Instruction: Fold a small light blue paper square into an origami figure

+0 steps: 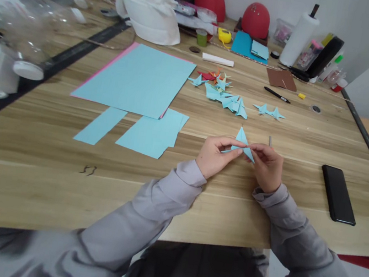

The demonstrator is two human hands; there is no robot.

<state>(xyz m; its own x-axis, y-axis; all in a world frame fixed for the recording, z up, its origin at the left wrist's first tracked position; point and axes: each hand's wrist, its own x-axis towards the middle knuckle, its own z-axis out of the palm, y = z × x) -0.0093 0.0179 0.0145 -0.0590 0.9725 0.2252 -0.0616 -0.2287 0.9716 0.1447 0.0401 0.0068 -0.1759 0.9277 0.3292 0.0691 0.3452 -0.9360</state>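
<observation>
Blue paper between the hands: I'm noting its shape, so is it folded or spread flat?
Folded: the blue paper, pinched by the left hand and right hand, rises to a point, with narrow flaps at its sides.

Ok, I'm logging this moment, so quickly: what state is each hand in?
Left hand: closed, pinching the folded paper.
Right hand: closed, pinching the same paper's right side.

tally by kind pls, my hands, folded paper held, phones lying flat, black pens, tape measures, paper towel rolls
Left hand and right hand: 2
Held folded paper: 1
Phone: 1
Black pen: 1
Tape measure: 1
Paper towel roll: 1
Total: 7
</observation>
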